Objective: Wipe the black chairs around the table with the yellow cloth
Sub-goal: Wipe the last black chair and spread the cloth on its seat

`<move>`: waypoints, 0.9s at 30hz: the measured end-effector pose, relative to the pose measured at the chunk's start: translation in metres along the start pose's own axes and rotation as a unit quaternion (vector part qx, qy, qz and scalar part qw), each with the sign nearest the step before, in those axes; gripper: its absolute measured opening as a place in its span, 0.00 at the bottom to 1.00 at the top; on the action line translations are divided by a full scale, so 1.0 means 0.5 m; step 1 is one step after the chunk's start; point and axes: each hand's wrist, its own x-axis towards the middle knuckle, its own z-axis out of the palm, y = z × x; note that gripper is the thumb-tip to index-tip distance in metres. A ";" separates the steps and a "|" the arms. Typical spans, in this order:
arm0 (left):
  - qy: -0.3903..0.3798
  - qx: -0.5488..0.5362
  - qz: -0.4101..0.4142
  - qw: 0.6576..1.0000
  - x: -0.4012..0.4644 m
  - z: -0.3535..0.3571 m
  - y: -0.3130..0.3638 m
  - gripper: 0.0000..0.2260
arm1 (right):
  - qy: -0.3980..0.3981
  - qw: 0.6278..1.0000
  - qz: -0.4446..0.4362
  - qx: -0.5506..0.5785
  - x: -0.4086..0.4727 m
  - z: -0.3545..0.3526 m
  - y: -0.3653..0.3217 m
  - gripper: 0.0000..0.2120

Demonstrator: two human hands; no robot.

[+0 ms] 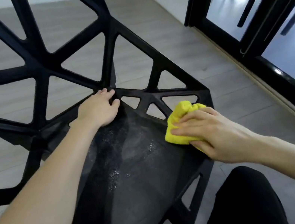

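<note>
Seat and backrest of one black chair (132, 164) fill the view, the seat running as a long dark panel from the near bottom edge away toward the open-web backrest at the top. On the left, the left hand (98, 108) rests at the far end of the seat where it meets the backrest struts, fingers (108, 93) curled around a strut junction, apparently steadying the chair. Between the two hands the seat carries pale dust streaks and white specks, thickest down its middle, so the uncleaned stretch lies left of and nearer than the cloth. Further right, the yellow cloth (182, 123) sits bunched on the seat's right edge, just beside the small triangular openings of the side frame. The right hand (209, 132) presses on top of it, fingers laid flat and close together over the wad, thumb tucked beneath as far as I can tell. This hand is the one working the cloth; the likely next stroke runs leftward across the seat toward the specks, or along the seat's length toward the body. A dark-clothed leg (245, 203) shows at bottom right. Beyond, a glass door (242, 6) reflects what may be other chair legs, though the reflection is unclear. No containers appear.
</note>
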 end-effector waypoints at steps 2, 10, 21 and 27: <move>0.001 -0.002 0.001 1.000 0.000 0.000 0.005 0.26 | 0.025 0.999 -0.006 -0.037 0.023 0.018 0.010 0.22; -0.011 0.003 -0.015 1.000 0.009 -0.013 0.009 0.25 | 0.004 0.999 0.010 -0.036 0.113 0.030 0.005 0.21; -0.004 0.000 0.096 0.995 -0.026 -0.014 0.095 0.26 | 0.216 0.970 0.111 -0.012 0.022 0.058 -0.012 0.23; -0.020 -0.113 0.105 0.988 -0.008 0.028 0.198 0.29 | 0.172 0.985 0.020 -0.024 -0.014 0.021 0.071 0.21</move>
